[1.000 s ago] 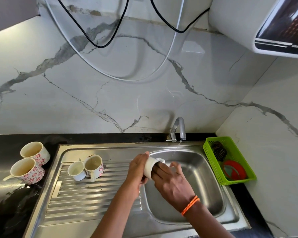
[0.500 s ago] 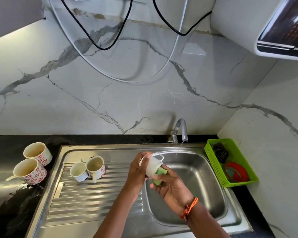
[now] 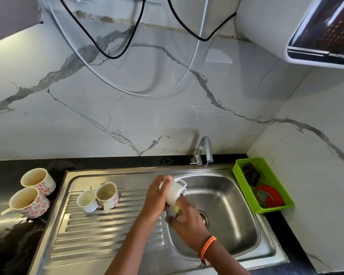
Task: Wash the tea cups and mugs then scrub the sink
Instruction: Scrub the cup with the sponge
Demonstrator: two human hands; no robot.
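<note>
Below both hands: sink, steel basin.
Left hand: gripped white cup over basin, mouth tilted toward right hand.
Right hand: pinched green sponge at cup's mouth.
Handling: wet ceramic judged slippery, fragile; hold body, not handle.

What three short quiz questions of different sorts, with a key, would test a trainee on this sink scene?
1. True or false: the white cup is held over the sink basin.
2. How many cups stand on the drainboard?
3. The green basket sits: A) left of the sink, B) right of the sink, C) inside the basin.

Key: 1 true, gripped by the left hand while the right hand scrubs it; 2 two; 3 B.
</note>
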